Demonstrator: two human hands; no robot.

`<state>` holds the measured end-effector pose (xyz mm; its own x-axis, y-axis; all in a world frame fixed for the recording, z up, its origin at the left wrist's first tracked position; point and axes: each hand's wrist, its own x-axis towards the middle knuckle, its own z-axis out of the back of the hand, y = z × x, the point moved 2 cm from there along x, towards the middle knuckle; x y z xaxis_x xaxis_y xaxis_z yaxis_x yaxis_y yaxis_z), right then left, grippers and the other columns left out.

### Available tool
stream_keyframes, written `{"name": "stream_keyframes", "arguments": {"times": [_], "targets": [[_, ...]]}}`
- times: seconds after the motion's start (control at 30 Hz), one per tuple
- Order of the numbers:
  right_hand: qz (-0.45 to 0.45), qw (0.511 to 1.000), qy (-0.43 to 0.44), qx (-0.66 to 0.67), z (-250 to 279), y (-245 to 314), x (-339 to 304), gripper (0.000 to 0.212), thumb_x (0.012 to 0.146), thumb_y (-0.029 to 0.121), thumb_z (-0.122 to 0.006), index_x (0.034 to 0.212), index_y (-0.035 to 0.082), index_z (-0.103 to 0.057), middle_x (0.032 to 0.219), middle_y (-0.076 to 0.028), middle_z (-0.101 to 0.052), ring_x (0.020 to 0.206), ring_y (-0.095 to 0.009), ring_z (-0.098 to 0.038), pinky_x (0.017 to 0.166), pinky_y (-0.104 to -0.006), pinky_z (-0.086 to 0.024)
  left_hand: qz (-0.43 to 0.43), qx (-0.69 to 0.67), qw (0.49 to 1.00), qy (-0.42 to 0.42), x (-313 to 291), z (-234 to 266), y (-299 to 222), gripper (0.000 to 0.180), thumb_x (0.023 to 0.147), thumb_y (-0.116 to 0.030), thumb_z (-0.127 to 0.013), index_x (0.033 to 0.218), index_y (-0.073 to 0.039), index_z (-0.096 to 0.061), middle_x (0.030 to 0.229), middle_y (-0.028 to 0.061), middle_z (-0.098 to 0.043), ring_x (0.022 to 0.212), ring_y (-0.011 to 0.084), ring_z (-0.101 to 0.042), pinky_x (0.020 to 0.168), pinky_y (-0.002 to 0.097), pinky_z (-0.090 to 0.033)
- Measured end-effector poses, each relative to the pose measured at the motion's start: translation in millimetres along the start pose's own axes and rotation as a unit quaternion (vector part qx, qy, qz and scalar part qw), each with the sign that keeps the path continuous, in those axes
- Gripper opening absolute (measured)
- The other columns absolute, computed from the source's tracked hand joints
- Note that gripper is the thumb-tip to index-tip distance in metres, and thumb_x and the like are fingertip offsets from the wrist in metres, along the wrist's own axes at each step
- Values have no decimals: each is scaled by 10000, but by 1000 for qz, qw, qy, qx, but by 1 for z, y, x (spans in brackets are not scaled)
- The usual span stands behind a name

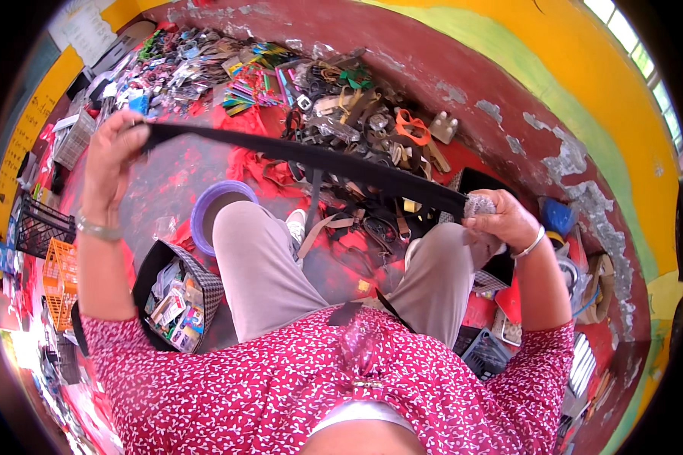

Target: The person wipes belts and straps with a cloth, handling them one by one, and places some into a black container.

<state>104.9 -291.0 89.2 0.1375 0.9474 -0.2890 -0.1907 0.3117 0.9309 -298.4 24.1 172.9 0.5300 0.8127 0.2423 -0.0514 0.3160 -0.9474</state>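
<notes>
A wide black belt (319, 158) is stretched between my hands, above my knees, sloping down toward the right. My left hand (112, 155), raised at the left, pinches one end between thumb and fingers. The other end is gripped in my right hand (507, 221), where a glittery silver piece (479, 204), perhaps the buckle, shows at my fingers. Beyond the belt, a heap of belts and straps (357, 114) lies on the floor. A thin dark strap (313, 199) hangs or lies just below the belt's middle; I cannot tell whether it is attached.
A purple-rimmed bucket (199, 220) stands by my left knee. Left of me are a checkered bin (209, 284) of small packages, an orange crate (59, 277) and a black crate (42, 227). Mixed goods (197, 64) lie along the peeling wall (470, 76). A grey basket (487, 354) sits at the right.
</notes>
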Motion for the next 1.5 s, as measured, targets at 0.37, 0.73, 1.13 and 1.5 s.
{"name": "stream_keyframes", "arguments": {"times": [0.37, 0.73, 1.13, 1.5], "targets": [[169, 949, 86, 250, -68, -9, 61, 399, 842, 349, -558, 1009, -13, -537, 730, -68, -584, 623, -137, -568, 571, -244, -452, 137, -718, 638, -243, 50, -107, 142, 324, 846, -303, -538, 843, 21, -540, 753, 134, -589, 736, 249, -575, 669, 351, -490], [112, 924, 35, 364, -96, -15, 118, 247, 892, 258, -504, 1013, 43, -507, 731, -77, -591, 625, -145, -571, 564, -264, -478, 347, -550, 757, -59, -11, -240, 228, 487, 883, -433, -416, 918, 30, -562, 987, 201, -569, 906, 292, -554, 801, 366, -448], [130, 928, -14, 348, -115, -48, 145, 249, 853, 150, -575, 1057, 9, -556, 930, -14, -574, 805, -78, -532, 725, -238, -449, 316, -563, 745, 166, -25, -285, 141, 428, 912, -344, -433, 1136, 16, -494, 1035, 121, -580, 962, 176, -547, 868, 325, -426], [28, 917, 53, 395, -123, -42, 141, 150, 800, 59, -610, 943, 13, -612, 867, -17, -616, 780, -111, -579, 737, -261, -467, 170, -519, 837, 19, -24, -277, 117, 325, 895, -228, -487, 1053, 54, -523, 1036, 181, -582, 902, 225, -575, 820, 334, -461]]}}
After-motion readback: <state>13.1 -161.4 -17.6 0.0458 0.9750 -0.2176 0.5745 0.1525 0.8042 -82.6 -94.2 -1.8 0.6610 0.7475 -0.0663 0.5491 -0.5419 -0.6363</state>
